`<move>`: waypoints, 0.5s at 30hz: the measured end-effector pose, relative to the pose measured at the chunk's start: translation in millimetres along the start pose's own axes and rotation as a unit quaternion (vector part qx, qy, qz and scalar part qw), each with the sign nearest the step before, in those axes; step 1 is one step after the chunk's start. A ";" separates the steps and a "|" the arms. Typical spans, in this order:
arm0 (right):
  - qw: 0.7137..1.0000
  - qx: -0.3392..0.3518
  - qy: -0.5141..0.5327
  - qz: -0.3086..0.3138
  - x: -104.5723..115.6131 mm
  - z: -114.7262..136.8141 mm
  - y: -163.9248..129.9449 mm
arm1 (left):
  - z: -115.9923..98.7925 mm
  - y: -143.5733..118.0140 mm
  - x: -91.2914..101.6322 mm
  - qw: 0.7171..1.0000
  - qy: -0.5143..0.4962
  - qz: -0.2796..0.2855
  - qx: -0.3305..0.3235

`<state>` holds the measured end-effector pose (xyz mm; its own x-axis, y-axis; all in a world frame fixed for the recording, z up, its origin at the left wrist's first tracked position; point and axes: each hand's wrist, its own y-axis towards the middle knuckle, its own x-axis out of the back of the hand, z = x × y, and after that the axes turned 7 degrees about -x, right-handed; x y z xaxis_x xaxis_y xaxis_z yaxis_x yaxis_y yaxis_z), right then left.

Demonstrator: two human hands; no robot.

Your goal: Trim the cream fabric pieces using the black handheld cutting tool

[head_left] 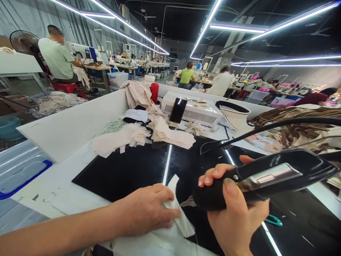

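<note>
A garment workshop under a black ceiling (pixel 266 14), lit by long white strip lights (pixel 205 26) running toward the far wall. Left of the white partition board (pixel 71 124), a grey curtain (pixel 34 17) lines the wall, a standing fan (pixel 22 41) sits near a seated worker in a pale green shirt (pixel 57 58) on a red stool (pixel 66 87). Beyond the board, rows of sewing tables (pixel 128 65) recede; to its right, a worker in a bright green top (pixel 186 75) sits at another bench.
</note>
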<state>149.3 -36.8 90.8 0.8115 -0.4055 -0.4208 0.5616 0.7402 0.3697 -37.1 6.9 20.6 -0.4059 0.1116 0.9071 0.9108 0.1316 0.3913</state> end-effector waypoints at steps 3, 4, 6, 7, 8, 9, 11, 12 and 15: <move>1.000 0.004 0.001 0.004 -2.0 -2.9 1.7 | -0.3 0.8 -0.7 1.000 0.002 0.004 0.002; 1.000 0.001 -0.002 0.007 -2.4 -4.0 1.7 | -0.4 0.9 -1.2 1.000 0.002 0.005 0.003; 1.000 -0.004 -0.007 0.008 -2.6 -5.5 1.0 | -0.4 0.9 -2.4 1.000 0.003 0.004 0.002; 1.000 -0.007 -0.010 0.006 -2.6 -5.9 0.5 | -0.3 0.9 -2.7 1.000 0.003 0.004 -0.001; 1.000 -0.009 -0.012 0.004 -2.5 -6.1 -0.1 | 0.0 0.9 -2.6 1.000 0.006 0.004 -0.005; 1.000 -0.008 -0.013 0.002 -2.3 -6.1 -0.5 | 0.5 1.0 -1.9 1.000 0.010 0.006 -0.010; 1.000 -0.007 -0.012 0.001 -1.8 -6.1 -0.8 | 2.4 2.1 1.3 1.000 0.016 0.008 -0.018; 1.000 -0.006 -0.011 0.003 -1.6 -6.1 -0.7 | 4.0 3.3 3.7 1.000 0.017 0.005 -0.021; 1.000 0.000 -0.008 0.009 -0.7 -6.6 -0.1 | 11.9 9.6 11.4 0.999 0.007 -0.011 -0.031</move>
<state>147.6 -33.0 85.7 0.8243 -0.4006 -0.4000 0.5465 0.7475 0.3775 -33.8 21.2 32.9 -0.4253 0.0955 0.9000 0.9047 0.0720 0.4199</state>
